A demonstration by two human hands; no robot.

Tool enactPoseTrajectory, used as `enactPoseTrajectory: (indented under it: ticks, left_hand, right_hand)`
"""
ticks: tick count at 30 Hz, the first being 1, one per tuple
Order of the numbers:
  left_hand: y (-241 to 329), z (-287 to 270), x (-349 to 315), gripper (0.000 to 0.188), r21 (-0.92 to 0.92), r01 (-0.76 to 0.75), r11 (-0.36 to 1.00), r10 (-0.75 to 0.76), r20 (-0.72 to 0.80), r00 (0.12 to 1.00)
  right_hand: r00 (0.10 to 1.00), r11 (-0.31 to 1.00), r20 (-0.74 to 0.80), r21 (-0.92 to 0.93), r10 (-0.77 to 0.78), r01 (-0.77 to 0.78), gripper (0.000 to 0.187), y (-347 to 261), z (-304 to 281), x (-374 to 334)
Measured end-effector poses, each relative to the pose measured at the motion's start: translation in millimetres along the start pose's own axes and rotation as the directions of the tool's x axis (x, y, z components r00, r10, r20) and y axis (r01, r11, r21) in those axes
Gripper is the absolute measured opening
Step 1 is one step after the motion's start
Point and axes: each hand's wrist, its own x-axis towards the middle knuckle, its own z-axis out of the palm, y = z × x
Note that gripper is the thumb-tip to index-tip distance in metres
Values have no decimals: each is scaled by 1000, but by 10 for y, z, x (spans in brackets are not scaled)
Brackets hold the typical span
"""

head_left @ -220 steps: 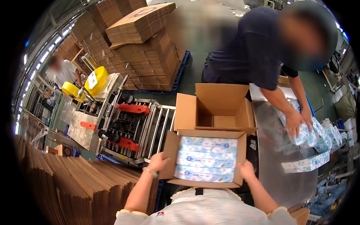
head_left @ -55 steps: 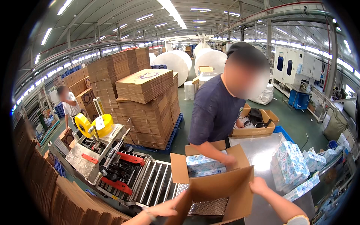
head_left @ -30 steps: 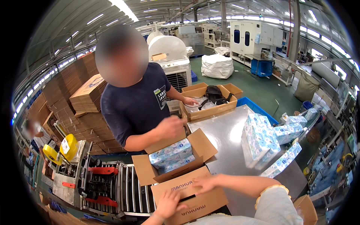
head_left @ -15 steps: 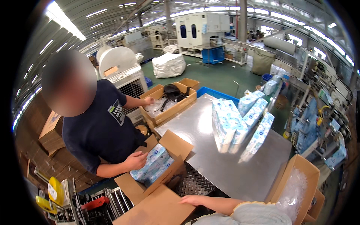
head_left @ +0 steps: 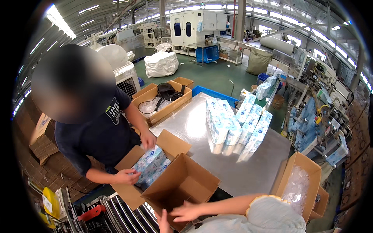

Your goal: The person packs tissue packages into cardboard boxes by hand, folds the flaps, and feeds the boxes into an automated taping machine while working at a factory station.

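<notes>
An open cardboard box with bare inner walls stands tilted just in front of me. At its near left edge my left hand is partly in view, closed on the box's rim, with its lower part cut off by the picture's edge. My right hand reaches in from the right, its fingers stretched out over the box's near side and holding nothing. Beyond the box's left side, a co-worker has both hands at a second open carton filled with blue-and-white tissue packs.
Several tissue packs stand on the metal table. A carton with clear plastic sits at the right. A wooden-coloured box holds a black bag. Metal rollers run at lower left, machinery at right.
The box in front of me now shows its open inside rather than its flap. My left hand has come into view. The co-worker's far hand has moved from the back box to the filled carton.
</notes>
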Motion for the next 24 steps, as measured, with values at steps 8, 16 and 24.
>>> enactPoseTrajectory:
  ticks: [8,16,24]
  left_hand:
    - [-576,-723,-211,54,-301,196,933,-217,-39,975]
    - [-1348,-1154,55,48,931,99,352,387,-241,890]
    - [1120,1425,1054,47,739,-582,340,654,259,711]
  right_hand:
    - [776,711,-558,-415,294,-568,73,2466,-651,-949]
    - [439,745,-884,-182,162,-642,21,2770,-1496,-1574]
    - [-34,604,-893,331,448,-725,61,4621,-2435,-3464]
